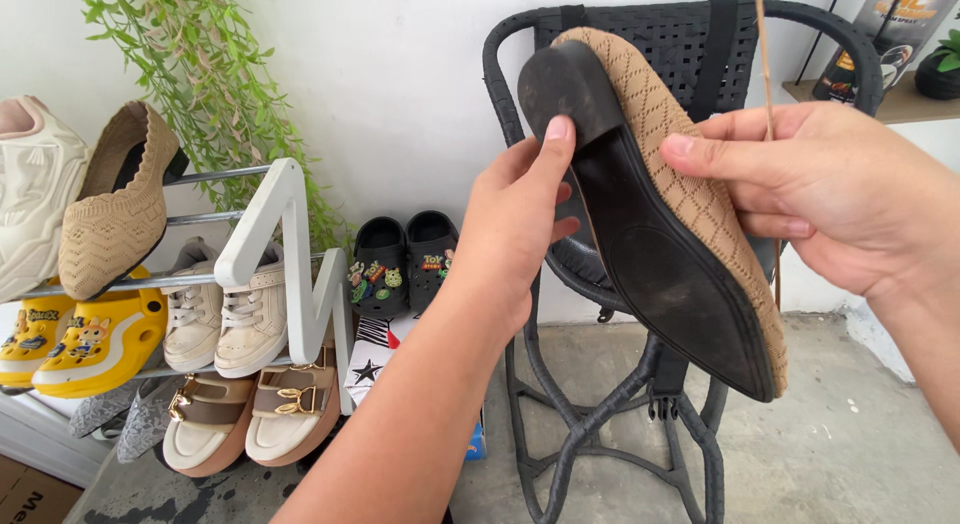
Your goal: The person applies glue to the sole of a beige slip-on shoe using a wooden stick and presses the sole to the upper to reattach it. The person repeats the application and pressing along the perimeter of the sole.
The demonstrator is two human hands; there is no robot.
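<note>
The person holds a tan knit flat shoe (690,204) up in front of a black woven chair (640,44), sole turned toward them so the worn black underside and low heel can be looked over. The left hand (515,234) is closed on the heel end, thumb pressed flat against the heel block, while the right hand (830,184) clasps the knit side near the middle, thumb on the fabric; a thin wooden stick (765,54) also runs up out of that hand's fingers. The two hands stay apart, one at each stretch of the shoe, which keeps it steady and tilted, toe pointing down to the right. One matching tan shoe (115,204) sits at the top left of the white shoe rack (285,224), toe down. On the rack's lower bars I count one pair of yellow clogs (75,339), one pair of cream sneakers (225,314) and one pair of brown-strapped sandals (255,414); a pair of black clogs (405,264) leans against the wall behind
</note>
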